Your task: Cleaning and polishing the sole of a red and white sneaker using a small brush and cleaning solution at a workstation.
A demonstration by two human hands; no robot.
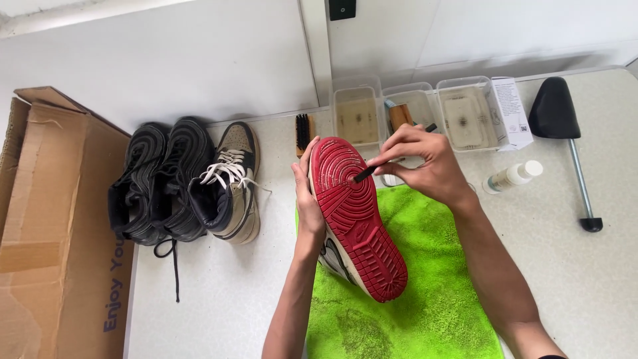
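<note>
red-soled shoe [357,216] gripped by left fingers [304,178], right fingers [405,143] pinching a pick [364,174], sneakers [189,183] beside.

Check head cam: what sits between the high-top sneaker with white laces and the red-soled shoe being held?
Only bare tabletop lies between the high-top sneaker and the red-soled shoe, apart from the left hand gripping that shoe's edge. A small brush stands farther back.

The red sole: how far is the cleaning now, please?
Done: a green towel is laid out and three tubs stand ready. In hand: the left hand holds the shoe, red sole up, while the right hand picks its grooves with a thin dark tool. Left: pale grit shows on the sole; three shoes wait.
</note>
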